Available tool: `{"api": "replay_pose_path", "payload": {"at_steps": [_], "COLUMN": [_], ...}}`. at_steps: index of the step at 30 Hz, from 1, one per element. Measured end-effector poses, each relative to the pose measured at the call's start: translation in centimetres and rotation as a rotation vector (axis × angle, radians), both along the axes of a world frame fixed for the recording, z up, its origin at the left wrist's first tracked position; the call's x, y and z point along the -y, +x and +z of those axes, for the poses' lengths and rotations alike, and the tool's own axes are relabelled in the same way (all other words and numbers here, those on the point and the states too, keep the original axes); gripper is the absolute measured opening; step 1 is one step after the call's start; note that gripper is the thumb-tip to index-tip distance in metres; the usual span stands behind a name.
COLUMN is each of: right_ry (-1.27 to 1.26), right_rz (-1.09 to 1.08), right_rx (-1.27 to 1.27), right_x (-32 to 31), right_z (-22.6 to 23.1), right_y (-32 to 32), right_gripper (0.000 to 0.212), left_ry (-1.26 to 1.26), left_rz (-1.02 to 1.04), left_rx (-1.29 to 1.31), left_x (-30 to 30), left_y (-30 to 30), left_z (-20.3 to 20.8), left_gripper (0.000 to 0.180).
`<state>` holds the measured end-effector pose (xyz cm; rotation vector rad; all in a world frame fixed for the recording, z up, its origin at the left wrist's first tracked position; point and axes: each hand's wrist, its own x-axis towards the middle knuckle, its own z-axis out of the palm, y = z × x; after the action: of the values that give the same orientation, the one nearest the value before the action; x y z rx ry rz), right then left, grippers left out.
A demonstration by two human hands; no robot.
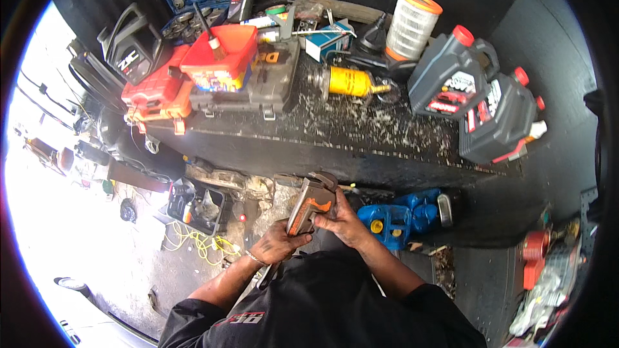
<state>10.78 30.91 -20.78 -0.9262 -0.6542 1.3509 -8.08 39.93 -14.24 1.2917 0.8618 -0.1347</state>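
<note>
Before my chest I hold a worn pipe wrench, brown-grey metal with orange paint, its jaw end tilted up and away from me. My left hand is closed around the lower part by the handle. Higher up, my right hand grips the wrench near the jaw, its thumb lying across the body. Most of the handle is hidden behind my left hand and forearm.
Ahead stands a dark bench with a red tub, a grey tool case, a yellow cylindrical part, an air filter and dark oil jugs. Below it sit blue containers and a black bin.
</note>
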Motion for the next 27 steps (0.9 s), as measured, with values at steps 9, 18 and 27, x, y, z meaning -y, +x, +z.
{"api": "replay_pose_path", "payload": {"at_steps": [9,18,27], "right_ry": [-0.118,-0.010,-0.029], "right_rz": [0.269,0.239,0.048], "right_rx": [-0.112,-0.079,0.187], "right_x": [-9.2,-14.6,-17.8], "right_z": [3.2,4.5,5.1], "right_y": [10.6,11.5,12.9], "right_gripper": [0.084,0.092,0.081], "left_ry": [-0.047,-0.136,-0.195], "left_rz": [0.144,0.179,0.036], "left_rx": [-0.014,0.106,0.248], "left_x": [-7.0,-12.8,-18.3], "left_y": [7.3,9.5,11.2], "left_z": [3.6,3.1,0.4], "left_gripper": [0.036,0.030,0.040]}}
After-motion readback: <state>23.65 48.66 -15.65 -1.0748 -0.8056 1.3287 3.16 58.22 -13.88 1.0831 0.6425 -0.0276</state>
